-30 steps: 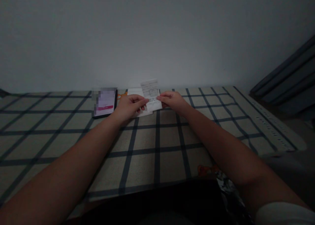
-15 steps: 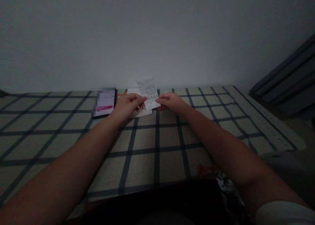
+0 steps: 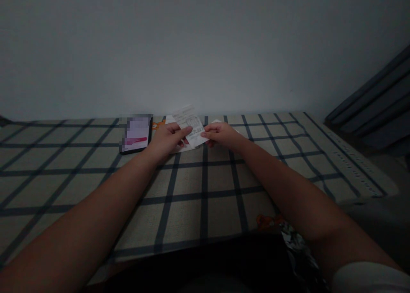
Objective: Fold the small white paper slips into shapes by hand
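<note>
Between my two hands is a thin white slip of paper [image 3: 194, 124] with dark print, much like a receipt, tilted to the left. My left hand [image 3: 169, 140] pinches its left edge, with the thumb lying over the print. At its lower right corner, the thumb and fingers of my right hand [image 3: 221, 135] grip it. Beneath the slip and my left hand lies another white sheet [image 3: 183, 149], mostly covered. A bit of white paper also shows behind my right hand.
A tablet or large phone [image 3: 138, 133] with a lit screen lies left of my left hand. The checked tablecloth [image 3: 188, 212] covers the table, which meets a plain wall [image 3: 205, 49] at the back. Dark folded fabric [image 3: 378, 101] hangs at the right.
The slip has tipped further left and sunk lower, closer to the sheet beneath. My left thumb now lies further across it. My right hand has shifted slightly.
</note>
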Demonstrator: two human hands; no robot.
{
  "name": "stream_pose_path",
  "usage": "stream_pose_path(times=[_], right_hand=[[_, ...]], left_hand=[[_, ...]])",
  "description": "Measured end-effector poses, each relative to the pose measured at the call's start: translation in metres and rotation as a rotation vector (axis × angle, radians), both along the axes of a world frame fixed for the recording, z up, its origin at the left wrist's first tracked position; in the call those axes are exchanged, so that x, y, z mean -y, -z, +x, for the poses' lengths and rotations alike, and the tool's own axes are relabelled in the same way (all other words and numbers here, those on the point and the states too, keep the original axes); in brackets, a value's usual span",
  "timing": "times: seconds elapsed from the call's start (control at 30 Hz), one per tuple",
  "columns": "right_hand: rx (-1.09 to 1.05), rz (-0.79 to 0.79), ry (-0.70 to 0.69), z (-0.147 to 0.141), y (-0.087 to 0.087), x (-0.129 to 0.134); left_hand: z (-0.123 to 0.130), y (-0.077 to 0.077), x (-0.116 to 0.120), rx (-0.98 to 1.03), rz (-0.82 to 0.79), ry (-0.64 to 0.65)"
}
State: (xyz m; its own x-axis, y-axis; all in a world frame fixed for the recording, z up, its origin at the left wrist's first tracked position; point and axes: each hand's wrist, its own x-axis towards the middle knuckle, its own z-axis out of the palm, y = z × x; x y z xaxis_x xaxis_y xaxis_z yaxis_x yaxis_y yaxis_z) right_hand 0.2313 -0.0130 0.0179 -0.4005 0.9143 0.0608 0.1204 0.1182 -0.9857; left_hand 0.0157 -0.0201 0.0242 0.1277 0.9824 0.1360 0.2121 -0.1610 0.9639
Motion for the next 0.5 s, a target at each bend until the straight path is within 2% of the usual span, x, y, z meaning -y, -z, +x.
stream_pose_path(times=[0.1, 0.3, 0.5], right_hand=[[-0.033, -0.025, -0.024, -0.0005, 0.0009, -0.0003], [-0.06, -0.036, -0.017, 0.0002, -0.0013, -0.0002], [-0.129, -0.059, 0.005, 0.0033, 0.0025, -0.0045]], left_hand=[[-0.0029, 0.0016, -0.0034, -0.01, 0.076, -0.057], [-0.0048, 0.0019, -0.004, -0.063, 0.108, -0.092], [-0.0031, 0.0045, -0.0094, 0.1, 0.035, -0.045]])
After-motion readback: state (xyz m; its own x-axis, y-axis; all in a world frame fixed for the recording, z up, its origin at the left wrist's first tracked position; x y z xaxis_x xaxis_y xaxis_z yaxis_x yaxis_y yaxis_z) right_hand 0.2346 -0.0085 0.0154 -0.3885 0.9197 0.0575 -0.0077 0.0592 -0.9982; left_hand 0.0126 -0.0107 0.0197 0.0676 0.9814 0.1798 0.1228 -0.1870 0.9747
